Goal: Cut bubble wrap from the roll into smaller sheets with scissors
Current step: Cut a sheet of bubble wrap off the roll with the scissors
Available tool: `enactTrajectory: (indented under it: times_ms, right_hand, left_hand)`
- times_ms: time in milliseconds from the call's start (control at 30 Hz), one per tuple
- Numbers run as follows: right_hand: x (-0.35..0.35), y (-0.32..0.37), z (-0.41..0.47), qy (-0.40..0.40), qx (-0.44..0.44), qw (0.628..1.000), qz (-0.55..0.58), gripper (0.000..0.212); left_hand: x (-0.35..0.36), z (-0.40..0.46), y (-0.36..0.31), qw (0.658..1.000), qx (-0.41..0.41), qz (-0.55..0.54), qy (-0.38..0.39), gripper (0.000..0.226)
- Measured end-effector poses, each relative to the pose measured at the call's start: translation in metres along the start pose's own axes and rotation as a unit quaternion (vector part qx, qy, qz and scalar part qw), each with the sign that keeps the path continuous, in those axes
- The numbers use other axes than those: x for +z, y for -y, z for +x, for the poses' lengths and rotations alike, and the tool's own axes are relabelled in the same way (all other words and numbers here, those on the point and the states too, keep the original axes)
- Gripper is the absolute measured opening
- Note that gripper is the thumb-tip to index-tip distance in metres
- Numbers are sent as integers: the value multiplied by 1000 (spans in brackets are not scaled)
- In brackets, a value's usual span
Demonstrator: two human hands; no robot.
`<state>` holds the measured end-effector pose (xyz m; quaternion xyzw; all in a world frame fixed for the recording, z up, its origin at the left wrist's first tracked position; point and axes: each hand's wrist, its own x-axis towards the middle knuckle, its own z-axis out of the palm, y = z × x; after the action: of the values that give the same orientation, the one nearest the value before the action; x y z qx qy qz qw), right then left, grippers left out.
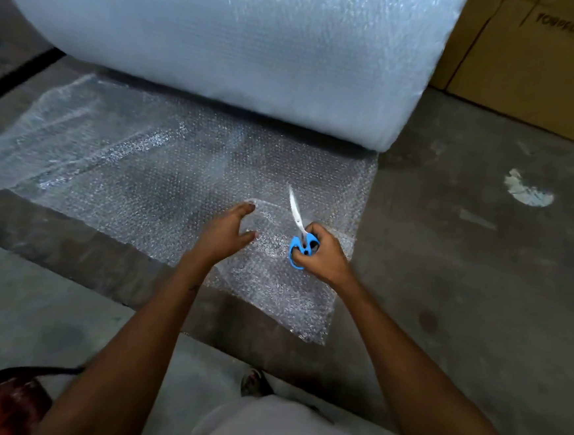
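Right now we are crouched over the clear, pebbly bubble wrap sheet [165,173] that runs flat across the grey concrete floor [464,265] from the big white bubble wrap roll [224,40] lying behind it. Our right hand [324,254] is curled through the loops of the blue-handled steel scissors [300,232], blades pointing away from us toward the roll. Our left hand [225,236] hovers spread and relaxed just beside them, fingertips at a lifted edge of the film; whether it actually touches, we cannot tell. We judge this material to be very light, limp and slippery, so it will likely buckle and slide ahead of the blades. Best, we think, to pin or pinch it close to the cut line and keep it taut. Brown cardboard boxes [538,58] stand at the far right.
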<state>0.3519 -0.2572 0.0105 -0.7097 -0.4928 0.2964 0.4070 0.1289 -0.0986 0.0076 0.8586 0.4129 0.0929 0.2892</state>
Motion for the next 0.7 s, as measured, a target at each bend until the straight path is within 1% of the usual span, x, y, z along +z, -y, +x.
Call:
enactTrajectory:
  times_ms: [167, 233, 333, 433, 600, 700]
  right_hand:
    - [-2, -6, 8, 40, 0, 998, -40, 27]
    - [-2, -8, 8, 51, 15, 998, -41, 24]
    - [-6, -12, 5, 49, 11, 998, -49, 22]
    - [-16, -17, 5, 72, -7, 995, -62, 22]
    - [-31, -24, 8, 92, -21, 993, -70, 18]
    - [-38, -32, 12, 123, -52, 986, -97, 18]
  left_hand:
    - [0, -4, 12, 999, -9, 21, 45, 87]
    - [1, -9, 15, 999, -4, 5, 35, 83]
    - [2, -16, 19, 999, 12, -47, 14, 70]
    - [3, -19, 26, 998, -17, -66, 11, 64]
    - [1, -21, 29, 995, -93, 9, 28, 68]
    - [4, -28, 26, 988, -121, 96, -2, 59]
